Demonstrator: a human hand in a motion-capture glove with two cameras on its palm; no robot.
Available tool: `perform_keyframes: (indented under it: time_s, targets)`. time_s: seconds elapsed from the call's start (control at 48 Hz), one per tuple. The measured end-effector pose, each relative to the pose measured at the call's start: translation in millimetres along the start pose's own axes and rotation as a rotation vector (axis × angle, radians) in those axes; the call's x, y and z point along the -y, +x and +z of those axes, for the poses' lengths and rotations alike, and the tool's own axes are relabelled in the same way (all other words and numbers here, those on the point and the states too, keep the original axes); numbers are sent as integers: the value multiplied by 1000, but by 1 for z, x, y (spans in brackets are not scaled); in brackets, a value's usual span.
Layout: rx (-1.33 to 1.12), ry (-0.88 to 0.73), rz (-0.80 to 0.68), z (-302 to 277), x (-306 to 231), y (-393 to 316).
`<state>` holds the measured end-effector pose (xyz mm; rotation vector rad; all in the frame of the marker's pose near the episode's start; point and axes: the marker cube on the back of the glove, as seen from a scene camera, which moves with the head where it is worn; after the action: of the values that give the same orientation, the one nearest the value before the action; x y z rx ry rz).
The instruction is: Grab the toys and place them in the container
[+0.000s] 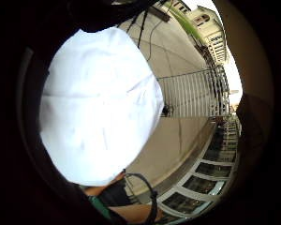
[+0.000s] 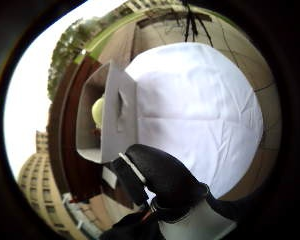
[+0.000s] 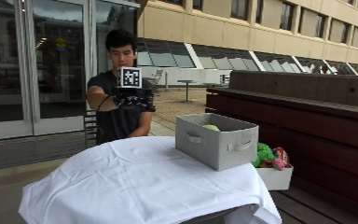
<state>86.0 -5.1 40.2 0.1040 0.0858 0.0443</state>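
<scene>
Grey fabric container (image 3: pixel 217 146) stands on the white-draped table (image 3: pixel 135 182), a yellow-green toy (image 3: pixel 211 127) inside; more toys (image 3: pixel 268 156) fill a white bin (image 3: pixel 275 178) just beside it. The right hand (image 3: pixel 129 100) is raised, holding nothing, fingers loosely curled. Risk: reaching across could catch and shift the container.

A bench (image 3: pixel 135 186) covered by a white cloth (image 3: pixel 104 177) that hangs down over its edges in folds. On the cloth, near one edge, stands a grey fabric bin (image 3: pixel 216 140) with strap handles; a yellow-green toy (image 3: pixel 211 127) shows inside it. Just beside the bench, lower down, a white box (image 3: pixel 275 177) holds toys (image 3: pixel 269 156) in green and pink.
</scene>
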Motion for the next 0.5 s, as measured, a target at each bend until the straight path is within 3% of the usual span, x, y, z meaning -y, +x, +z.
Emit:
perform_keyframes:
  time_s: [0.271,0.396,0.5]
  targets:
    - [-21,-10,42,36,-16,2]
    - [-22,-18,279,41,-17,-2]
    - [-7,-31,78,43,-13,9]
